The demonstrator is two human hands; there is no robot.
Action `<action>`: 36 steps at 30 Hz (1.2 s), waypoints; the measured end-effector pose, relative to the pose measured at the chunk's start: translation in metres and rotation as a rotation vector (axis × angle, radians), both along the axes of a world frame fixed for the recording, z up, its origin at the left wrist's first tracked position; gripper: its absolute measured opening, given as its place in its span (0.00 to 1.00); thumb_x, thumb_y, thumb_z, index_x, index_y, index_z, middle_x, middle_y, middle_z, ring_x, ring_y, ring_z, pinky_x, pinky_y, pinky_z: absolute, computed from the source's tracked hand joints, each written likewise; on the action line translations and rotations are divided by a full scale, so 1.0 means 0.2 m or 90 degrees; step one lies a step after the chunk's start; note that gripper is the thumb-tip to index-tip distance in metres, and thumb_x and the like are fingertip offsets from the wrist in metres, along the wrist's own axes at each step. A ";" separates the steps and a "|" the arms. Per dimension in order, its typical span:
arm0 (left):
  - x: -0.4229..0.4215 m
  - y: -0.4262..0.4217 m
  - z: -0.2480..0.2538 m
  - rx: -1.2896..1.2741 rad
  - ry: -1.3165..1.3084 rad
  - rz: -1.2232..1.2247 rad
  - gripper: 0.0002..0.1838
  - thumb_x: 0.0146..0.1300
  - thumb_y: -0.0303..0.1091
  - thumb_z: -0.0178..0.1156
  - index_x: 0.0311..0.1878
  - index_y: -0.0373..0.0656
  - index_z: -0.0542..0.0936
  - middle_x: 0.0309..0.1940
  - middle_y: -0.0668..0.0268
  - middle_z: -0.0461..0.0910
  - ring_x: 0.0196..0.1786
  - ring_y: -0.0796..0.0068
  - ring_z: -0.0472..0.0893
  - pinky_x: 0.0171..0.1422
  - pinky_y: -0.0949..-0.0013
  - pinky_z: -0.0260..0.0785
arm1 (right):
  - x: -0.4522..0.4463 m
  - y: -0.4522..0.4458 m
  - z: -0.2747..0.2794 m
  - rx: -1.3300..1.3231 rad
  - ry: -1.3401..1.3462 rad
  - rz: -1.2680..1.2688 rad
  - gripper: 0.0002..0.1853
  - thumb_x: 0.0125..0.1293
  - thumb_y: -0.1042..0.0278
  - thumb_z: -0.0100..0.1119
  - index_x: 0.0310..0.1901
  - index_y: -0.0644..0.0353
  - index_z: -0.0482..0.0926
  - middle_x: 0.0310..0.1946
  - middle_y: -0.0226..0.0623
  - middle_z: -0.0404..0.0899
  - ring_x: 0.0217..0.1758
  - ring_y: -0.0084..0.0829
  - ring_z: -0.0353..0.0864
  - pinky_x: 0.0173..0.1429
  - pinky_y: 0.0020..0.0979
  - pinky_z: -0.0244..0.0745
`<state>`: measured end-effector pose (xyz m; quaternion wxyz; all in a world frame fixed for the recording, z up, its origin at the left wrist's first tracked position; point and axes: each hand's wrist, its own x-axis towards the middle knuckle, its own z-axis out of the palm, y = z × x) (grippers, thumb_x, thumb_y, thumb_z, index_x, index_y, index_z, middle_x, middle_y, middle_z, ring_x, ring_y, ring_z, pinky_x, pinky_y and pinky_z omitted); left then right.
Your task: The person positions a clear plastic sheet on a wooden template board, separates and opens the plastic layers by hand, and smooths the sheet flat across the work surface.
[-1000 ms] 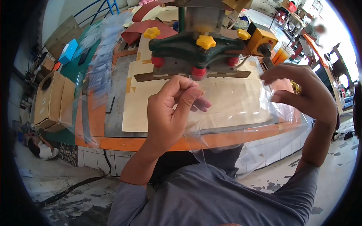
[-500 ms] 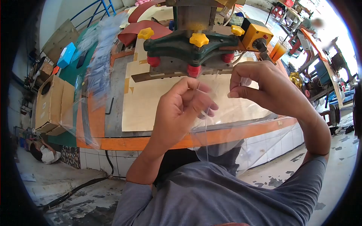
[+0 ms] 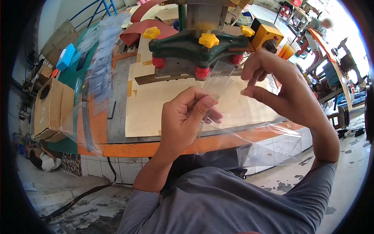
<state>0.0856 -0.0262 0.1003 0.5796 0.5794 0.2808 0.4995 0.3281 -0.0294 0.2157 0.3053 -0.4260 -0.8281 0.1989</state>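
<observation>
My left hand (image 3: 189, 113) is closed, thumb against fingers, on a clear plastic piece (image 3: 221, 76) whose flat strips stick up past the fingertips toward the press. A larger transparent sheet (image 3: 269, 144) hangs below that hand over the table's front edge. To the right, my right hand (image 3: 272, 80) is raised with its thumb and fingers apart and nothing visible between them. Behind both hands stands the green press head (image 3: 202, 50) with yellow knobs and red feet. Under the hands lies a pale board (image 3: 179, 113) on the table.
A cardboard box (image 3: 52, 109), a blue box (image 3: 65, 56) and a pile of plastic pieces (image 3: 102, 70) are on the left. An L-shaped key (image 3: 113, 110) lies near the board. The yellow control box (image 3: 267, 35) stands right of the press. Other people are in the background.
Clear strips now stand up from my left hand. My right hand came in from the right, its fingertips near together, and has since spread them. The large sheet has dropped lower and bunched.
</observation>
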 end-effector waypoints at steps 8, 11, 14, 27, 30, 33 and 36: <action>0.02 0.00 -0.05 0.073 -0.031 0.009 0.15 0.85 0.41 0.60 0.51 0.37 0.82 0.38 0.60 0.91 0.39 0.73 0.92 0.37 0.76 0.77 | -0.05 -0.05 -0.04 -0.014 -0.079 -0.029 0.13 0.68 0.70 0.77 0.48 0.62 0.82 0.45 0.33 0.85 0.47 0.29 0.83 0.54 0.33 0.76; 0.03 -0.02 -0.05 0.081 -0.020 -0.010 0.14 0.84 0.40 0.60 0.54 0.36 0.81 0.39 0.58 0.91 0.41 0.71 0.92 0.39 0.75 0.80 | -0.05 -0.04 -0.06 -0.007 -0.078 -0.014 0.11 0.71 0.69 0.74 0.45 0.64 0.81 0.41 0.37 0.85 0.44 0.33 0.86 0.50 0.35 0.78; 0.04 -0.04 -0.04 0.059 -0.039 -0.008 0.14 0.84 0.38 0.61 0.57 0.36 0.81 0.40 0.58 0.91 0.41 0.71 0.93 0.41 0.73 0.82 | -0.06 -0.05 -0.07 -0.016 -0.036 -0.021 0.10 0.73 0.69 0.70 0.44 0.65 0.80 0.35 0.40 0.85 0.41 0.38 0.88 0.45 0.37 0.80; 0.02 -0.08 -0.06 0.072 0.010 0.032 0.12 0.80 0.32 0.66 0.58 0.34 0.81 0.39 0.57 0.91 0.41 0.73 0.91 0.44 0.73 0.83 | -0.07 -0.10 -0.10 -0.218 0.156 -0.049 0.09 0.77 0.75 0.66 0.42 0.65 0.73 0.37 0.37 0.86 0.45 0.25 0.91 0.48 0.30 0.86; 0.02 -0.08 -0.06 0.083 0.007 0.052 0.13 0.79 0.30 0.67 0.58 0.33 0.80 0.39 0.58 0.91 0.42 0.75 0.90 0.45 0.72 0.82 | -0.06 -0.10 -0.10 -0.276 0.202 -0.036 0.08 0.78 0.77 0.64 0.42 0.64 0.72 0.40 0.36 0.88 0.48 0.23 0.90 0.53 0.27 0.88; 0.01 -0.08 -0.03 0.113 0.054 0.051 0.13 0.80 0.31 0.66 0.58 0.33 0.80 0.40 0.59 0.91 0.41 0.77 0.89 0.47 0.72 0.81 | -0.07 -0.10 -0.08 -0.335 0.224 -0.033 0.08 0.78 0.79 0.63 0.43 0.65 0.72 0.42 0.37 0.88 0.49 0.22 0.91 0.54 0.27 0.88; 0.01 -0.08 -0.04 0.084 -0.002 0.025 0.13 0.82 0.33 0.64 0.58 0.33 0.80 0.40 0.59 0.91 0.39 0.78 0.88 0.47 0.73 0.78 | -0.07 -0.10 -0.08 -0.345 0.239 -0.028 0.07 0.78 0.79 0.62 0.43 0.65 0.72 0.42 0.38 0.89 0.49 0.22 0.90 0.54 0.27 0.88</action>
